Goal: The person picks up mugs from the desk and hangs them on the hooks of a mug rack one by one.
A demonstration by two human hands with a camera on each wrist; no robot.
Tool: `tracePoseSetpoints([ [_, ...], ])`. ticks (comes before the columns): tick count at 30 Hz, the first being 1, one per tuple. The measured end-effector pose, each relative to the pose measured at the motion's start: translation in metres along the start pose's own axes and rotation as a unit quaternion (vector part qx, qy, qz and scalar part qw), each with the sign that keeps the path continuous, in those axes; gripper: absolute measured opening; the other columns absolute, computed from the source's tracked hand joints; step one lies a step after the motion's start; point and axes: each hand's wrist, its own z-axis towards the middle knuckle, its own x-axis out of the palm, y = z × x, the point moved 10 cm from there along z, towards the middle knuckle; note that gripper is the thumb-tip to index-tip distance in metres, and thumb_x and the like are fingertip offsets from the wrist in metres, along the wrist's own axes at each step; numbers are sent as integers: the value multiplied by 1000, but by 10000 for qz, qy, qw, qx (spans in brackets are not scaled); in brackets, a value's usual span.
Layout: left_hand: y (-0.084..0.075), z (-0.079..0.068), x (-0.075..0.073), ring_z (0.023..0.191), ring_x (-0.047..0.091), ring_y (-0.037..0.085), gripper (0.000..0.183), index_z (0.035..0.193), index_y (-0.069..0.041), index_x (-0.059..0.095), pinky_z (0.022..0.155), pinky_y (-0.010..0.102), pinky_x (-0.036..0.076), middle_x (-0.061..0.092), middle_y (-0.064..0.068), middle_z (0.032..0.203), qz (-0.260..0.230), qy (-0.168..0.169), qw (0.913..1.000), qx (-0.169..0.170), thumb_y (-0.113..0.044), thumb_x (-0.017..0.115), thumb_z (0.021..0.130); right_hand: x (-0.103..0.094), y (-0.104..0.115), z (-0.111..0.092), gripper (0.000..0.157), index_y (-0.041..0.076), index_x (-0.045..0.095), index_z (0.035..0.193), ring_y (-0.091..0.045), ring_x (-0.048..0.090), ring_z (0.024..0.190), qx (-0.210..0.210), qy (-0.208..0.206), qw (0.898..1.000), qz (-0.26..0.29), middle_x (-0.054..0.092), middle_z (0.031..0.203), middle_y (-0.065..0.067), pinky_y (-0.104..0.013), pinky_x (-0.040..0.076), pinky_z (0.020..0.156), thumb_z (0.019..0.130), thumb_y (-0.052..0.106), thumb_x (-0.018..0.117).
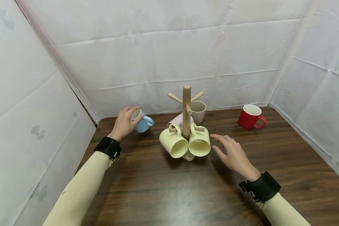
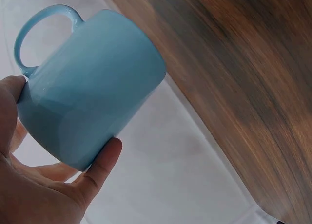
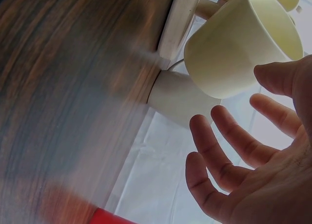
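Observation:
My left hand (image 1: 125, 123) holds a light blue mug (image 1: 142, 126) by its rim, thumb and fingers around the edge; whether its base touches the table I cannot tell. In the left wrist view the mug's handle (image 2: 46, 27) sticks out beside the thumb. A wooden mug tree (image 1: 187, 108) stands mid-table. Two pale yellow mugs, one on the left (image 1: 168, 139) and one on the right (image 1: 204, 135), hang by their handles from its lower pegs. Just right of the right-hand yellow mug, my right hand (image 1: 234, 155) hovers with spread, loosely bent fingers and nothing in it.
Behind the tree are a pink mug (image 1: 175, 121), partly hidden, and a beige cup (image 1: 198, 116). Farther right a red mug (image 1: 247, 119) stands upright near the back edge. White sheeting (image 1: 158, 56) hangs around the dark wooden table (image 1: 158, 188) at the back and sides.

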Motion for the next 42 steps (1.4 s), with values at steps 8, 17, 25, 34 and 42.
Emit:
tracePoseSetpoints([
  [8, -18, -3, -23, 98, 50, 34, 39, 124, -14, 59, 81, 53, 41, 57, 17, 112, -488, -314, 9982, -159, -30, 63, 89, -3, 5, 6, 49, 25, 51, 131, -18, 48, 75, -117, -43, 9999, 11, 58, 102, -1, -38, 38, 62, 85, 19, 67],
  [17, -33, -8, -41, 109, 52, 24, 39, 124, -21, 59, 82, 48, 45, 57, 5, 123, -916, -623, 9931, -387, -35, 62, 88, -6, 4, 5, 46, 21, 53, 130, -18, 48, 74, -96, -53, 9999, 27, 58, 102, -1, -38, 38, 62, 85, 21, 67],
  [25, -48, -12, -56, 76, 54, 20, 39, 125, -24, 58, 53, 40, 42, 62, 7, 109, -1152, -755, 9884, -633, -38, 61, 88, -9, 7, 6, 46, 20, 54, 129, -19, 49, 76, -118, -115, 9999, 53, 58, 103, -1, -38, 38, 61, 85, 21, 67],
  [34, -71, -21, -69, 86, 60, 20, 38, 125, -27, 58, 51, 41, 48, 61, 5, 115, -1439, -1061, 9814, -700, -36, 63, 88, -18, 13, 11, 43, 17, 56, 126, -16, 56, 87, -222, -432, 9984, 288, 59, 105, -3, -40, 44, 64, 85, 17, 67],
  [42, -96, -29, -77, 89, 59, 21, 37, 123, -25, 60, 61, 41, 49, 60, 1, 117, -1713, -1232, 9759, -551, -31, 64, 87, -21, 22, 15, 44, 19, 55, 128, -9, 54, 87, -352, -728, 9957, 452, 59, 105, -2, -37, 47, 63, 85, 14, 65],
])
